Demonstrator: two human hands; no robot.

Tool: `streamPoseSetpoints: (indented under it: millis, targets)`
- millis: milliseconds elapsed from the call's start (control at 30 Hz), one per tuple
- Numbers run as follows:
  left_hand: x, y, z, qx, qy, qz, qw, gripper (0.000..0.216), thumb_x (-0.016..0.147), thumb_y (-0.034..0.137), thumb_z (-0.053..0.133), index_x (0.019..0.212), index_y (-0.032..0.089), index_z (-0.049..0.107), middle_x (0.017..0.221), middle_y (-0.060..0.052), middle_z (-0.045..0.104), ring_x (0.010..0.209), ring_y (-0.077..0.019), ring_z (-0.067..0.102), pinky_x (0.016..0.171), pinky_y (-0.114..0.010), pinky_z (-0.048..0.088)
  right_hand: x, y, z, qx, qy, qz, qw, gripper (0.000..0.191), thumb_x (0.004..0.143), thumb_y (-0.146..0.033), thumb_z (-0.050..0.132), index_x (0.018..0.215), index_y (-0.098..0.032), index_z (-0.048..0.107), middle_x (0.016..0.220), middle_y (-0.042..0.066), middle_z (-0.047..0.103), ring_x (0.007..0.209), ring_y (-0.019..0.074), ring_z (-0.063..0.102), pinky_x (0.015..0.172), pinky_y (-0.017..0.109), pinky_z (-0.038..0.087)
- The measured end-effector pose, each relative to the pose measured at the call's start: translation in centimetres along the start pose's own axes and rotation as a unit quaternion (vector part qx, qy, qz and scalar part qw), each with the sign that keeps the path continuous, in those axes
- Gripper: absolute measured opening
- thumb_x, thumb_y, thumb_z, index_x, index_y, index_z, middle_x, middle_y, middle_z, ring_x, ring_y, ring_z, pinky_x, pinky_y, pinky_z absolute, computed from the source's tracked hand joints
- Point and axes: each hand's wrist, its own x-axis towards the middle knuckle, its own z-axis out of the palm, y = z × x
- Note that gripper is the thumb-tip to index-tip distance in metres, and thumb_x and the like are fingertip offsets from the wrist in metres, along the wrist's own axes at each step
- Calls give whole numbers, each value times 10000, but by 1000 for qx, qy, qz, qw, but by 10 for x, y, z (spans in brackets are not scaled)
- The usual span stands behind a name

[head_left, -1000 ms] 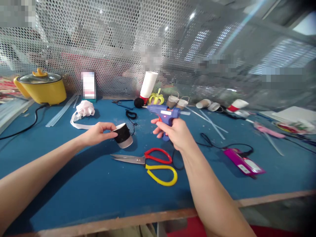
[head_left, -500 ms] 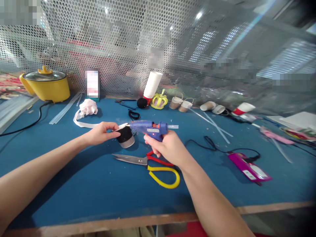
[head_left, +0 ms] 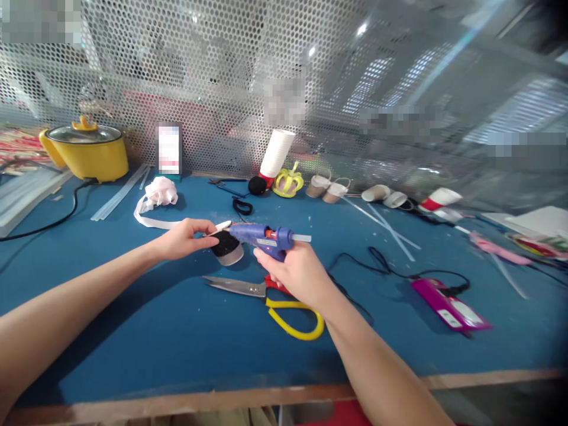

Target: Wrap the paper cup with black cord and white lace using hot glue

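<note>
My left hand [head_left: 189,239] is closed on a small cup [head_left: 228,248] with a black upper band and a pale lower part, tilted just above the table. A white ribbon [head_left: 155,223] runs from that hand back to a loose pale bundle [head_left: 160,192]. Wrapped around the handle of a blue hot glue gun [head_left: 260,235], my right hand [head_left: 295,266] keeps the nozzle at the cup's upper edge. A clear glue stick [head_left: 302,238] pokes out of the gun's rear. Below lie large scissors [head_left: 239,288] with red and yellow handles, partly under my right hand.
A yellow electric pot [head_left: 91,155] and a phone [head_left: 168,151] stand at the back left. Along the back are stacked paper cups [head_left: 277,154], a yellow crown-like piece [head_left: 288,182] and small baskets [head_left: 335,191]. A purple power strip [head_left: 450,305] with a black cord lies right.
My right hand has moved the glue gun left, so its nozzle now reaches over the cup's upper edge. My left hand has stayed nearly in place.
</note>
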Motion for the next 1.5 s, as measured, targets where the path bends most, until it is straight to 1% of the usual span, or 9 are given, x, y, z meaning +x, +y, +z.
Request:
streamPoseSetpoints:
  millis: [100, 233, 400, 533, 700, 900, 1067, 1267, 1500]
  targets:
    - [0, -1, 0, -1, 0, -2, 1000, 248, 792, 375, 508, 743, 138, 565, 706, 6, 559, 679, -116, 485, 646, -234, 381, 0, -1, -1, -12, 10, 0, 1000, 248, 765, -283, 542, 541, -187, 495, 367, -41, 487, 338, 107, 466, 425, 231, 403]
    - [0, -1, 0, -5, -1, -5, 1000, 252, 791, 379, 507, 763, 138, 573, 720, 1, 569, 691, -121, 490, 659, -242, 386, -1, -2, 0, 5, -6, 4, 1000, 256, 768, -276, 536, 533, -186, 491, 359, -46, 479, 326, 97, 458, 411, 219, 400]
    - [0, 0, -1, -5, -2, -8, 1000, 253, 788, 377, 508, 768, 135, 580, 726, -3, 581, 693, -124, 500, 667, -249, 390, 0, 0, 0, -15, 22, -9, 1000, 253, 763, -291, 544, 537, -184, 499, 365, -40, 491, 333, 101, 461, 418, 228, 402]
    - [0, 0, -1, -2, -7, -5, 1000, 254, 791, 378, 504, 783, 137, 585, 738, -6, 591, 703, -127, 510, 675, -251, 399, 0, -1, 0, -14, 0, -1, 1000, 257, 762, -294, 541, 529, -191, 498, 356, -39, 486, 336, 108, 473, 428, 232, 413]
    - [0, 1, -1, 9, -4, -5, 1000, 255, 789, 381, 505, 768, 139, 585, 730, -3, 594, 696, -127, 515, 667, -247, 404, 2, 0, -3, -8, 14, 16, 1000, 249, 759, -304, 533, 540, -188, 506, 361, -27, 506, 329, 111, 476, 422, 232, 423]
    - [0, 0, -2, 4, -11, -2, 1000, 256, 790, 374, 508, 790, 133, 593, 756, -16, 610, 715, -134, 526, 681, -250, 411, 3, 0, -5, 0, -2, 15, 1000, 238, 757, -301, 537, 548, -189, 512, 377, -27, 516, 333, 110, 483, 426, 230, 423]
    - [-1, 0, -2, 4, -10, -4, 1000, 277, 789, 393, 508, 793, 130, 593, 755, -18, 607, 713, -136, 525, 679, -251, 410, 5, 1, -6, -4, 2, 32, 999, 251, 764, -310, 523, 547, -184, 509, 377, -24, 513, 326, 108, 480, 430, 230, 426]
    - [0, 0, -1, 1, -6, -9, 1000, 264, 785, 385, 510, 780, 133, 587, 751, -16, 602, 704, -132, 515, 670, -250, 402, 1, -1, -3, 3, -4, 4, 1000, 250, 759, -312, 538, 540, -198, 498, 365, -32, 504, 332, 112, 485, 419, 228, 422]
    - [0, -1, -1, 10, -3, -5, 1000, 266, 785, 388, 507, 776, 137, 595, 747, -16, 615, 707, -137, 529, 678, -255, 413, -1, -2, 0, -2, 0, 1, 1000, 241, 756, -305, 541, 546, -199, 490, 365, -40, 488, 337, 112, 478, 420, 229, 411]
